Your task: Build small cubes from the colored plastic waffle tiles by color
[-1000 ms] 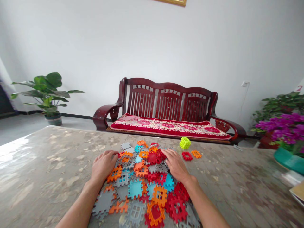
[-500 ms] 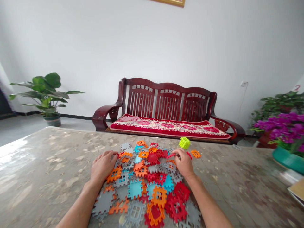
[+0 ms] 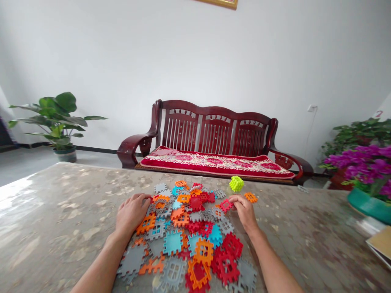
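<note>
A heap of flat toothed plastic tiles (image 3: 186,236) in grey, orange, red and blue lies on the marbled table (image 3: 61,211). My left hand (image 3: 132,211) rests curled on the heap's left edge, fingers bent over the tiles. My right hand (image 3: 246,211) is at the heap's right edge, its fingers pinched on a red tile (image 3: 226,205) held tilted off the table. A yellow-green cube built of tiles (image 3: 236,183) stands beyond it, with a single orange tile (image 3: 251,197) next to my right fingers.
A dark wooden bench (image 3: 214,140) with a red cushion stands behind the table. A potted green plant (image 3: 56,122) is at the far left. Purple flowers in a teal pot (image 3: 368,179) sit at the table's right, with papers (image 3: 381,244) near them.
My right hand slid right from the middle of the heap and took hold of a red tile, lifting it. My left hand stayed where it was.
</note>
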### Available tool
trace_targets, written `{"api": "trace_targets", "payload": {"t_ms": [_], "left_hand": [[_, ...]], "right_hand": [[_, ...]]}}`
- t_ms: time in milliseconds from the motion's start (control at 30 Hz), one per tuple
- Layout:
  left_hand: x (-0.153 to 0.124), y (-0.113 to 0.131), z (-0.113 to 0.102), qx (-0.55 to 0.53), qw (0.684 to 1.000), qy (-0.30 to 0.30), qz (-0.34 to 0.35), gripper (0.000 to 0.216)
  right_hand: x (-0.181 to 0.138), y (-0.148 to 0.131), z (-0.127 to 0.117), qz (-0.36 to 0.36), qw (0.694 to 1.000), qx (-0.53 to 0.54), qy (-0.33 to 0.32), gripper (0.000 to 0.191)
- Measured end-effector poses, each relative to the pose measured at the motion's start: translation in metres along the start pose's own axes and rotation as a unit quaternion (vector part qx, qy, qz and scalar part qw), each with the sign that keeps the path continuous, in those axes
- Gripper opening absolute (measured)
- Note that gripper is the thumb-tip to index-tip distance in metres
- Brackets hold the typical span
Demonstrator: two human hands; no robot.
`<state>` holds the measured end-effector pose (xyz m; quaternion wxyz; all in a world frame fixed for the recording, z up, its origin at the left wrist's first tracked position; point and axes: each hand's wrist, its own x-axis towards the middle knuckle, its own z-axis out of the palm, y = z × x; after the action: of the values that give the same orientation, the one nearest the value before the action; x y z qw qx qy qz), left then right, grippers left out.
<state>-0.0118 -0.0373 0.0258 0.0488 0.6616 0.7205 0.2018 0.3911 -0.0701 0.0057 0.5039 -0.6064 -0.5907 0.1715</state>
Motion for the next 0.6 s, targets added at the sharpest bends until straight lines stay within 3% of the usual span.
{"api": "trace_targets", "payload": {"t_ms": [200,433,600], "left_hand": [[0.001,-0.001,0.001,0.002,1.0,0.001,-0.001,0.044],[0.001,0.0,0.0,-0.005,1.0,0.0,-0.001,0.044],[0.001,-0.001,0.0,-0.005,1.0,0.001,-0.004,0.043]], "right_hand": [[0.002,-0.003,0.007,-0.02,1.0,0.009,-0.012,0.03],[0.004,0.007,-0.011,0.111,0.993,0.024,-0.027,0.031],[0.002,0.008,-0.019,0.057,0.998,-0.037,-0.004,0.03]]}}
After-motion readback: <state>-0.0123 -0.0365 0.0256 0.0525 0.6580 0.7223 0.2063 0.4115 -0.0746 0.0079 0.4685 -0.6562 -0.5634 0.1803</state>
